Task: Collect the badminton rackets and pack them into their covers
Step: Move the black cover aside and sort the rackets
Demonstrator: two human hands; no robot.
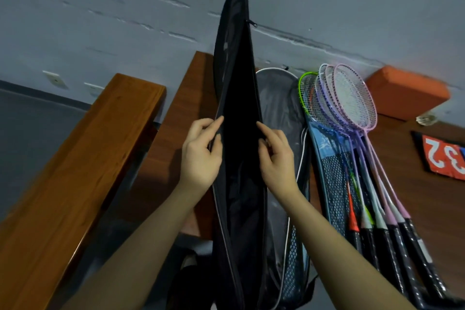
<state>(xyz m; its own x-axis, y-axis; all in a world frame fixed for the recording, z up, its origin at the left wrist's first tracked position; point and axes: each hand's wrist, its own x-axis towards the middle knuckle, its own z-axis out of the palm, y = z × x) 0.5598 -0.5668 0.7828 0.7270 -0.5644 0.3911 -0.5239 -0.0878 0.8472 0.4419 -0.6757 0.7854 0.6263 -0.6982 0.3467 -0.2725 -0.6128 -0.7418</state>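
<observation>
- Nearest, both forearms reach up from the bottom edge toward the middle of the scene, 1 on each side of a tall black cover [239, 113] that stands upright.
- The left hand [200, 153] pinches the left edge of the cover's long opening between thumb and fingers. The right hand [275, 156] grips the right edge the same way. Judging by the dark gap between them, the 2 hands pull the edges apart so a racket can slide in.
- The gap shows only black; I cannot tell whether anything is inside it yet.
- Just right of the black cover and partly behind it stands a grey cover [279, 98] with a rounded top, and right of that a blue cover [327, 158] with mesh panels, probably parked within reach for later.
- Further right, a bundle of rackets [352, 108] leans in front of the blue cover, heads up and black grips down to the near right, so none of these is packed yet. I count about 5, but the overlap makes it uncertain.
- These things stand on or against a brown wooden bench [191, 98]; a second wooden bench [95, 148] runs along the left.
- Far right, an orange block [407, 93] lies at the foot of the grey wall [100, 20], and nearer, at the right edge, a red board with white digits [442, 156].
</observation>
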